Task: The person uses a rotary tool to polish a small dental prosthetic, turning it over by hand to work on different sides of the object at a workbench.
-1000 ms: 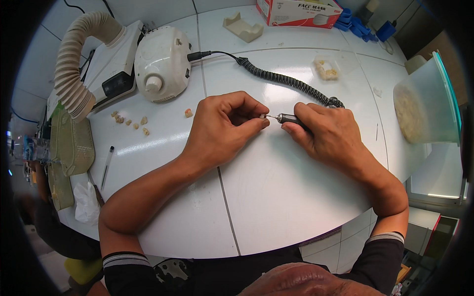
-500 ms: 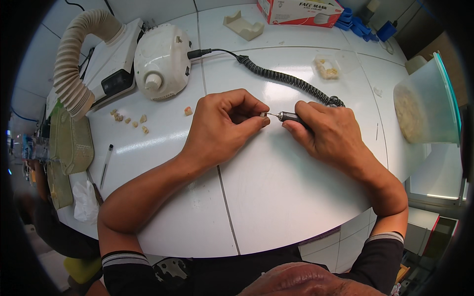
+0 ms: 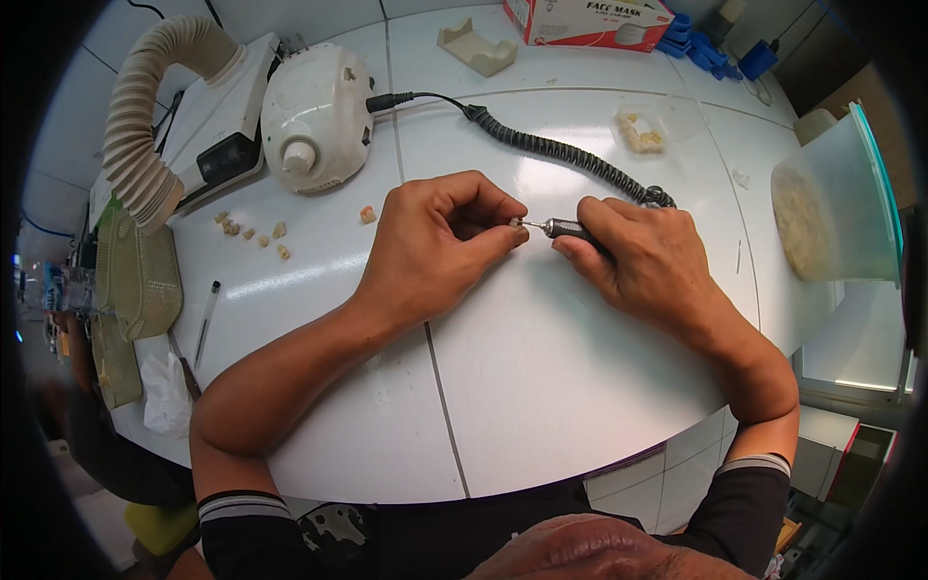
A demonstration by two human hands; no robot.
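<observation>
White bench [image 3: 541, 387]: both forearms are rested on it, near edge.
Left hand [image 3: 435, 242]: clenched, a small pale piece [image 3: 512, 223] pinched at the fingertips; the piece is mostly hidden.
Right hand [image 3: 643, 256]: closed around a dark rotary handpiece [image 3: 570, 230], its thin bit set against the pinched piece at bench centre.
Coiled black cable [image 3: 551, 150]: run from the handpiece back to a rounded white motor unit [image 3: 317, 116].
Small tooth-like castings [image 3: 253, 232]: scattered left of the hands; one [image 3: 367, 214] is placed apart, just beside the left hand.
Black pen [image 3: 207, 319]: laid at left.
Ribbed hose [image 3: 145, 116]: far left.
Cardboard box [image 3: 590, 21]: far edge.
</observation>
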